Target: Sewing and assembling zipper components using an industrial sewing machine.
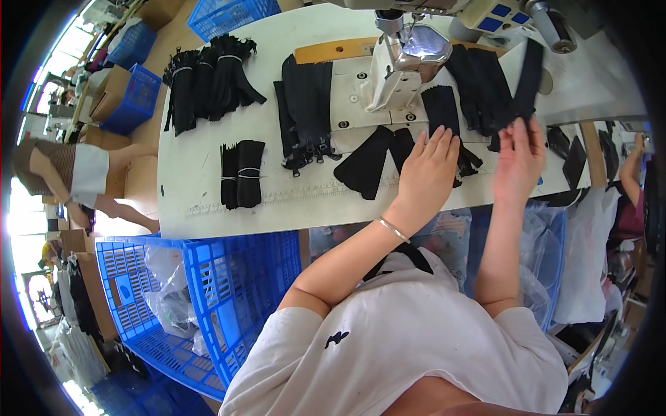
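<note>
Right of the sewing machine [399, 59], a long black fabric strip [528, 76] hangs bent; the right hand [519, 161] seemingly pinches its lower end. The left hand [427, 173] rests flat, fingers spread, on black pieces [378, 156].

The left hand [429, 173] lies flat on a black fabric piece [388, 156], so we cannot see the part beneath the palm. The right hand [519, 161] covers the lower end of a black strip [528, 76]; its grip (pinch or loose touch) cannot be determined. The sewing machine [406, 52] is cut off at the top edge, and its needle area is too small to resolve.
</note>
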`<state>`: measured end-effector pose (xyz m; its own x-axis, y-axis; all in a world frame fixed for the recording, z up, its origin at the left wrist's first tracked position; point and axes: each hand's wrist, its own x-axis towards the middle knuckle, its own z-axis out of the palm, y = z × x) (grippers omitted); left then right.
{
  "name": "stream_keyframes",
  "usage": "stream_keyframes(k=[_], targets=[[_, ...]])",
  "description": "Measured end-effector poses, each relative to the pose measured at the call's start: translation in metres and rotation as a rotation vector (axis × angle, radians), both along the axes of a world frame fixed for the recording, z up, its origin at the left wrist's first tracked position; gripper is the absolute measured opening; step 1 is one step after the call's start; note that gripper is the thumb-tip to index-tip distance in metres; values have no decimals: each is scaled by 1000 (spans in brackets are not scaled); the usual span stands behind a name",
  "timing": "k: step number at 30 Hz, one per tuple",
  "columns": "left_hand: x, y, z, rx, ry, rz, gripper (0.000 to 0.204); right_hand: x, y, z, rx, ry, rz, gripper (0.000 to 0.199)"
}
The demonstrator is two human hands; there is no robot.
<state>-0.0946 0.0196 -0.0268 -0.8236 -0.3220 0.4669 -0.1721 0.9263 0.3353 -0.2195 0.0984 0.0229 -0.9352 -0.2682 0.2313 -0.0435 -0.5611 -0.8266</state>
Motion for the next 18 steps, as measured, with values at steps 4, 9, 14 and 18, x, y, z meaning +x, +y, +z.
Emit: stream_keyframes(k=[4,9,14,18], targets=[[7,0,24,75,141,76,39,3,14,-3,424,228,-122,12],[38,4,55,625,394,-39,23,66,33,-4,861,977,-155,15],[50,4,39,1279,347,63,35,84,39,-3,426,416,390,26],[60,8,36,1743,351,14,33,81,50,-1,698,418,628,28]])
